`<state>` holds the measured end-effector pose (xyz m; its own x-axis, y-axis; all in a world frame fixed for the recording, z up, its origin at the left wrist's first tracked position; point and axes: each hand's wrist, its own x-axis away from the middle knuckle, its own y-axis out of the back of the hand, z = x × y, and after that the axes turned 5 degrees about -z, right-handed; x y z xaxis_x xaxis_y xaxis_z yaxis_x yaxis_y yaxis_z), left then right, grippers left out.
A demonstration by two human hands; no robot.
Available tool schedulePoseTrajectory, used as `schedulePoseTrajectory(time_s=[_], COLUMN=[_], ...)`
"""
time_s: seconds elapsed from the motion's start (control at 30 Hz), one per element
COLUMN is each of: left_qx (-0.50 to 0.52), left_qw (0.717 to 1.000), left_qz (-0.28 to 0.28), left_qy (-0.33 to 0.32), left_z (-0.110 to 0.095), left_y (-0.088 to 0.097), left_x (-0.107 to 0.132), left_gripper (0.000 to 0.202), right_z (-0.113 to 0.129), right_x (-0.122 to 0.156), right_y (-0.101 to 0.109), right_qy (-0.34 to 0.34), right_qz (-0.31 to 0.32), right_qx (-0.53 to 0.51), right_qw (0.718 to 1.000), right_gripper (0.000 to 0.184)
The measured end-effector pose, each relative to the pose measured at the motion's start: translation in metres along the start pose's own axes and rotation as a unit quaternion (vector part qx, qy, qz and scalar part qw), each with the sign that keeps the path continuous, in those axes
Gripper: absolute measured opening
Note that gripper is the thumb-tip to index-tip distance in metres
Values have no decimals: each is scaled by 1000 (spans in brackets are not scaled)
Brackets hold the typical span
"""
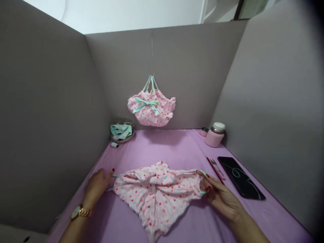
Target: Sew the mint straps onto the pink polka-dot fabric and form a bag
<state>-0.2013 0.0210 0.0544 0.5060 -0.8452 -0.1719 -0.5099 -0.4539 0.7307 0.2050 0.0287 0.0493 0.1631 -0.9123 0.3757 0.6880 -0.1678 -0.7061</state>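
Observation:
In the head view, a pink cloth piece point(157, 195) with red dots lies spread in front of me, its lower end narrowing towards me. Turquoise straps show at both its sides. My left hand point(98, 184), with a gold watch on the wrist, is closed at the left side, where the turquoise strap point(115, 175) runs into its fingers; the grip is partly hidden. At the right edge, my right hand point(220, 195) pinches the cloth and its turquoise strap between thumb and fingers. The cloth's middle looks gathered and wrinkled.
A finished-looking dotted pouch point(152, 109) with a turquoise bow hangs at the back wall. Back left stand a basket point(130, 136) with turquoise fabric and a thread spool point(114, 145). To the right are a pink jar point(214, 135), thread snips point(217, 168) and a black phone point(240, 177).

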Motion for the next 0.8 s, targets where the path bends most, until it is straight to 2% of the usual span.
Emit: schedulePoseTrajectory(time_s=[0.07,0.17,0.27,0.37,0.47,0.5,0.57,0.6,0.63,0.7,0.73,0.8], left_qx=[47,155,268,342,365,337,233,168,121,85,94,148], left_qw=[998,984,958,933,915,916,920,910,896,873,869,879], left_qz=[29,52,76,105,165,189,179,183,184,190,185,143], left_qy=[40,68,67,27,-40,-106,-258,-331,-386,-440,-450,-430], left_z=[14,7,-24,-70,-122,-138,-166,-176,-183,-186,-182,-168], left_y=[2,-5,1,17,23,21,12,6,2,-4,-4,-4], left_x=[4,9,10,13,26,33,48,55,62,75,81,90], left_gripper=[28,30,32,34,30,26,19,18,16,15,18,25], right_z=[-3,-2,5,13,11,8,-3,-9,-15,-21,-22,-17], right_x=[-2,-3,3,14,24,26,26,23,20,10,5,-2], right_y=[-5,-14,-27,-49,-82,-95,-117,-127,-134,-143,-145,-147], right_qy=[-21,-26,17,50,35,21,-5,-8,-5,4,7,4], right_qz=[20,34,17,22,88,112,143,145,141,132,128,127], right_qx=[-5,29,88,135,174,189,202,195,182,153,142,131], right_qw=[1000,999,996,989,980,975,969,970,973,979,982,983], right_gripper=[29,29,29,29,28,28,28,27,24,19,18,16])
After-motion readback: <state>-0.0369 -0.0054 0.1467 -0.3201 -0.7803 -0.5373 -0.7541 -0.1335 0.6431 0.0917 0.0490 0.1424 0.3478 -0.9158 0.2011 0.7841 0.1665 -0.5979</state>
